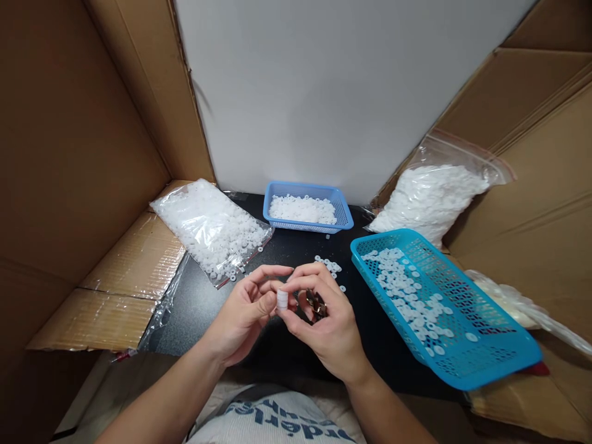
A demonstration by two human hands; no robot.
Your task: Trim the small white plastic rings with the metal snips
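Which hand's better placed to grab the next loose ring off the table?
Right hand, probably: loose rings lie just beyond it, turquoise basket on its side too. Left hand is farther; both pinch the stack.

The only writing stood on the light grey shirt [277, 428], just below the right hand [328, 327]. It was one line of blue printed letters, upside down to the camera and cut by the frame's bottom edge. The run "der" could be made out near its middle; the other letters were unreadable.
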